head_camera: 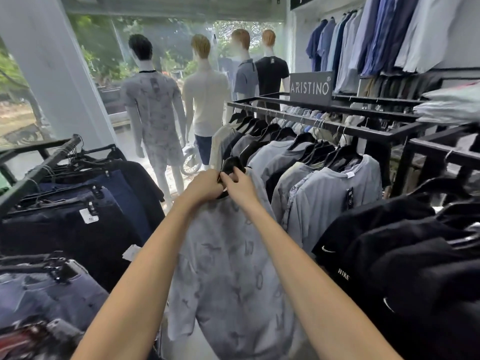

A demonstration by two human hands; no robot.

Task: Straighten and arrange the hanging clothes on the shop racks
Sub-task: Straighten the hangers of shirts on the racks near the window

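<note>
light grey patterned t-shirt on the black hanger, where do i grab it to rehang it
Grip the black plastic hanger at its neck above the collar, coming from the near side, where the left hand and right hand hold it. It is the only rigid part; the light grey patterned t-shirt hangs limp below.

One wide-angle head cam; faces fwd & down; v. close over shirt [228, 268]; window [171, 45] farther ahead.

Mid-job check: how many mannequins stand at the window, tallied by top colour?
Patterned grey top: 1
Cream top: 1
Blue-grey top: 1
Black top: 1
Total: 4
</note>
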